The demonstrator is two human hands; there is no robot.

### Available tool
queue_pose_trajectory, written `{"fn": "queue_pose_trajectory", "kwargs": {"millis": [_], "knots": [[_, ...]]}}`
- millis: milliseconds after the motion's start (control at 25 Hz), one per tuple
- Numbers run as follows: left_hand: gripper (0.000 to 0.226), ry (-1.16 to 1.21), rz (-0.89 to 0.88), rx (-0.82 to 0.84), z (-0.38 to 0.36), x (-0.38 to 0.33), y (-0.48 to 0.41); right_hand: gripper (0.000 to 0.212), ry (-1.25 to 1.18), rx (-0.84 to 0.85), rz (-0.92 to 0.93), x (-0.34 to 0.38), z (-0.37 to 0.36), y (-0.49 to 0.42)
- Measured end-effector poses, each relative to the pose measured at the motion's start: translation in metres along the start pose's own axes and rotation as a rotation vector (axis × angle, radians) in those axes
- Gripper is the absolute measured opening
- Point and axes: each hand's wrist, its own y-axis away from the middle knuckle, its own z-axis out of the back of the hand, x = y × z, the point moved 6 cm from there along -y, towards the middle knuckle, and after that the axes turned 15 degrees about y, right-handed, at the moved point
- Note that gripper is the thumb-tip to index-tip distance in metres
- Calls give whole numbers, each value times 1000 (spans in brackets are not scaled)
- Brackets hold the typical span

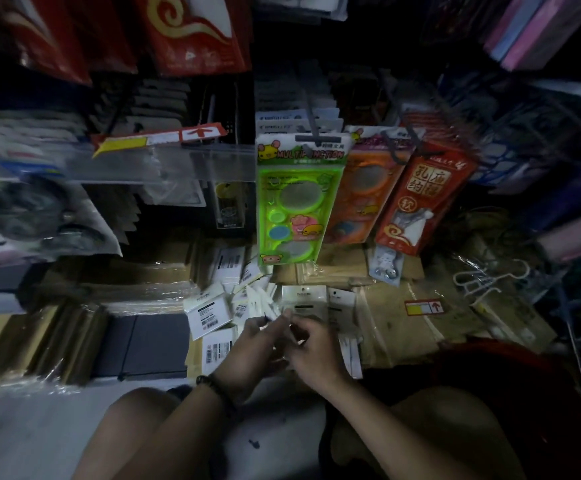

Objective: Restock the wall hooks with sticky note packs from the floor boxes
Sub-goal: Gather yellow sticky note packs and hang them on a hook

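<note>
Low in the frame, both hands meet over the loose heap of sticky note packs (247, 306) on the floor boxes (396, 317). Left hand (251, 351), beaded bracelet at the wrist, and right hand (311, 355) touch at the fingertips; between them stands one white-carded pack (304, 301), long axis running 12 to 6, header end at 12. Grip: both sets of fingers curled inward and pinched on that pack's lower edge, not spread; exact contact is dim and blurred. Remaining packs fan out at 9 to 11 o'clock from the grip, nearer the left hand. Wall hooks (311, 126) lie at 12 o'clock, well above, already carrying a green stencil pack (296, 202). Judgement: sorting or squaring a pack before lifting it toward 12.
</note>
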Motion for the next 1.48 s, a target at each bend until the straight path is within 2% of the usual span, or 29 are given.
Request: {"fn": "queue_pose_trajectory", "kwargs": {"millis": [80, 160, 240, 320, 400, 560, 840, 1000, 1160, 1320, 1480], "knots": [[72, 48, -41, -70, 4, 2, 4, 25, 35, 0, 64, 8, 4, 7], [64, 82, -106, -88, 5, 1, 10, 43, 45, 9, 110, 15, 10, 18], [54, 86, -174, -31, 4, -2, 19, 60, 59, 21, 138, 18, 18, 30], [41, 70, -204, 50, -1, -5, 33, 52, 95, -42, 119, 20, 36, 40], [34, 76, -206, 59, -6, -12, 55, 47, 62, -87, 113, 22, 62, 45], [38, 40, -242, 97, -22, -39, 109, 53, -175, 55, 143, 53, 106, 59], [49, -31, -485, 97, -62, -116, 196, 49, -252, 29, 342, 160, 189, 88], [42, -117, -648, 113, -96, -184, 251, 43, -241, -11, 413, 230, 250, 102], [46, -189, -824, 149, -132, -259, 301, 45, -227, -142, 545, 307, 308, 113], [43, -131, -818, 264, -158, -319, 336, 49, -216, -306, 630, 367, 360, 108], [45, -200, -966, 232, -176, -370, 360, 50, -255, -372, 674, 419, 385, 100]]}}
